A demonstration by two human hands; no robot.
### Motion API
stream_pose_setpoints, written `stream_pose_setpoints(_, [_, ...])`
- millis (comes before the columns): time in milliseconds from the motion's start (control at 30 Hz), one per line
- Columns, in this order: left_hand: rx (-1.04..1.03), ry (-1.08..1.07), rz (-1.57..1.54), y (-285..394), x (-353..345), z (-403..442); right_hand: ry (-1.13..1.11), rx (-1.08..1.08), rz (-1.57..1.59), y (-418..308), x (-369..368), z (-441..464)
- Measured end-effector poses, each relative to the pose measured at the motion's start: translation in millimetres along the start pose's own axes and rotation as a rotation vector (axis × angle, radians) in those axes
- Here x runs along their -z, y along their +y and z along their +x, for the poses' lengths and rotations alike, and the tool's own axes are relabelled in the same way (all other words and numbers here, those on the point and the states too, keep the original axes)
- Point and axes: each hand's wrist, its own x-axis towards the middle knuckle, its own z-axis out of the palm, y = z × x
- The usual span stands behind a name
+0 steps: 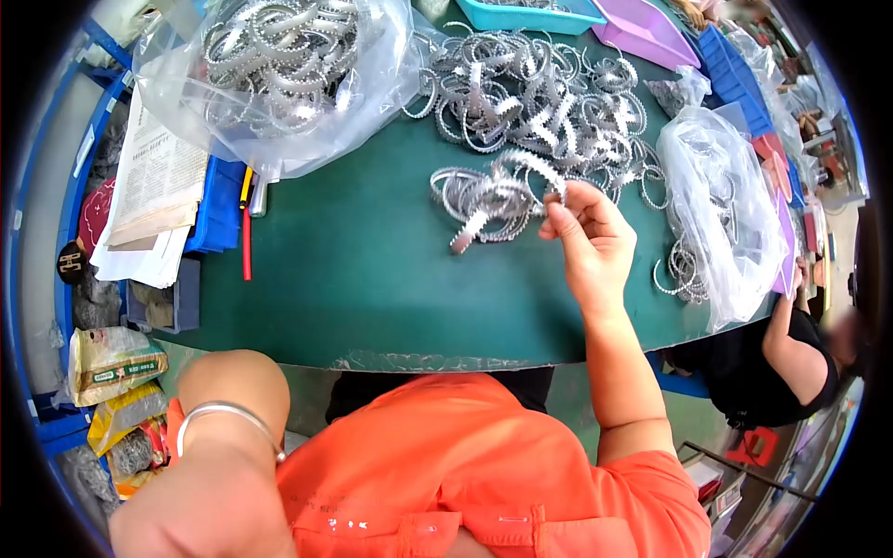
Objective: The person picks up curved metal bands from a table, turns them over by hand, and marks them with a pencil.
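1. Left: loose papers (153, 181) lie beside and partly over a blue bin (219, 206); a sleeve brushing them could slide them down.
2. Near left, the left hand (186, 511) is blurred and off the table; I cannot tell whether its fingers are apart or together. With no second hand there to steady the work, a twisting ring might slip.
3. Far left, an open plastic bag (363, 139) bulges with rings; a knock could spill some.
4. Mid-table, a small cluster (479, 200) of toothed metal rings lies on the green table (372, 288). The rings overlap, so lifting one could drag others along.
5. Just right of it, the right hand (600, 242) has thumb and forefinger clamped on a toothed metal ring (538, 164), at the cluster's right side. The small grip could let it rotate, and the teeth might nick skin.
6. Farther back, the big heap (539, 98) reaches close to the hand; rings could get mixed.
7. Right, stray rings (684, 274) beside another plastic bag (735, 205) could snag its film.
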Motion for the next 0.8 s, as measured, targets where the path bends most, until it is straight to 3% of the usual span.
stream_pose_setpoints(67, [0.253,-0.172,-0.552,-9.6,4.7,-16.0,0.079,0.022,0.061,14.2,-1.9,2.2])
stream_pose_setpoints(100, [0.25,-0.18,-0.553,-7.9,7.5,-24.5,0.154,0.049,0.117,20.3,-2.9,4.0])
stream_pose_setpoints(233, [0.987,-0.612,-0.023,5.0,20.5,-79.0,0.256,0.353,0.037,15.1,-3.5,5.3])
stream_pose_setpoints(367, [1.432,-0.408,-0.072,5.6,15.7,-142.1,0.285,0.321,0.014,15.4,-3.0,7.7])
stream_pose_setpoints(433, [1.452,-0.405,-0.064,5.4,19.4,-159.9,0.281,0.344,0.062,14.0,-7.5,9.2])
stream_pose_setpoints(500, [1.529,-0.347,-0.056,6.2,18.7,-174.4,0.204,0.199,0.094,16.0,-7.6,13.8])
stream_pose_setpoints(633, [1.541,-0.349,-0.09,4.6,17.0,-178.6,0.25,0.327,0.108,17.8,-9.6,11.1])
stream_pose_setpoints(700, [1.571,-0.335,-0.11,6.9,18.5,-179.5,0.187,0.255,0.08,19.2,-7.4,12.7])
stream_pose_setpoints(800, [1.588,-0.312,-0.15,6.6,17.9,-178.2,0.265,0.296,0.174,11.1,-12.5,8.4])
